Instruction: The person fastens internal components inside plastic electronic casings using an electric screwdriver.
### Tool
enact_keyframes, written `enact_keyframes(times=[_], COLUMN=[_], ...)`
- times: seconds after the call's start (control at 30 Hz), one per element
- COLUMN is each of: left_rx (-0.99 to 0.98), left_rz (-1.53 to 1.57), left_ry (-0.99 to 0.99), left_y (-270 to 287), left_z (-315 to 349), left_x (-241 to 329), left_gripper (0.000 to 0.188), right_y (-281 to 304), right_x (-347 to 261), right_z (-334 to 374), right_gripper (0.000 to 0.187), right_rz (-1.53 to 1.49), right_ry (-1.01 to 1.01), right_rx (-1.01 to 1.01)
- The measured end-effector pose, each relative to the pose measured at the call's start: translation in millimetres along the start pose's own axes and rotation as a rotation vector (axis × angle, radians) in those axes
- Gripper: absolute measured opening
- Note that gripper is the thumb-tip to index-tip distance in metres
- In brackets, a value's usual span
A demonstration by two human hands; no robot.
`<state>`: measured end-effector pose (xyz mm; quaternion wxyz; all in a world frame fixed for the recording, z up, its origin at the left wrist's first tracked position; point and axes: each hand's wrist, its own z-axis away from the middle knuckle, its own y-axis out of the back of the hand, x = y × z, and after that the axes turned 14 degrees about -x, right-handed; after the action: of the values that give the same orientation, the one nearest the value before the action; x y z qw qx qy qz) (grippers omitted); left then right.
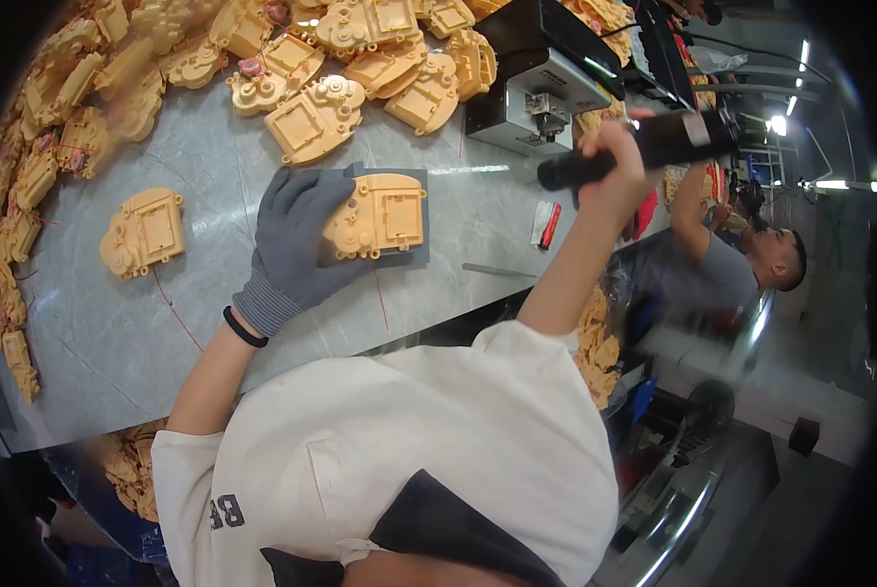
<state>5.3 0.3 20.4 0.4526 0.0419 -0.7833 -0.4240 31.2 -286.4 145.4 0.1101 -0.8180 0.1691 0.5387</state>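
Note:
My left hand (300, 233), in a grey knit glove, grips the left side of a yellow plastic housing (399, 217). The housing rests on a dark grey block (417, 256), its rectangular recess facing up, and a thin red wire trails from below it. My bare right hand (615, 166) is raised to the right, fingers wrapped round a black electric screwdriver (669, 143). The screwdriver is tilted and slightly blurred, held well apart from the housing. A second yellow housing (150, 233) with a red wire lies on the table left of my glove.
Many yellow housings (316, 117) are piled along the table's back and left. A black and silver screw feeder (536, 98) stands behind my right hand. A small red and white packet (546, 225) and a thin metal strip (497, 270) lie rightward. A co-worker (722, 259) sits at far right.

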Motion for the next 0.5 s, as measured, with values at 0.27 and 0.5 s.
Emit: enact_keyframes(times=[0.27,0.5], left_rx=[-0.050,-0.066], left_rz=[0.011,-0.001], left_ry=[0.011,-0.010], left_y=[0,-3], left_z=[1,3], left_x=[0,1], left_gripper=[0.078,0.080], right_y=[-3,18], right_x=[-12,34], right_z=[-43,-60], right_gripper=[0.033,0.021], right_rz=[0.030,-0.013], right_ry=[0.337,0.263], right_rx=[0.156,0.203])
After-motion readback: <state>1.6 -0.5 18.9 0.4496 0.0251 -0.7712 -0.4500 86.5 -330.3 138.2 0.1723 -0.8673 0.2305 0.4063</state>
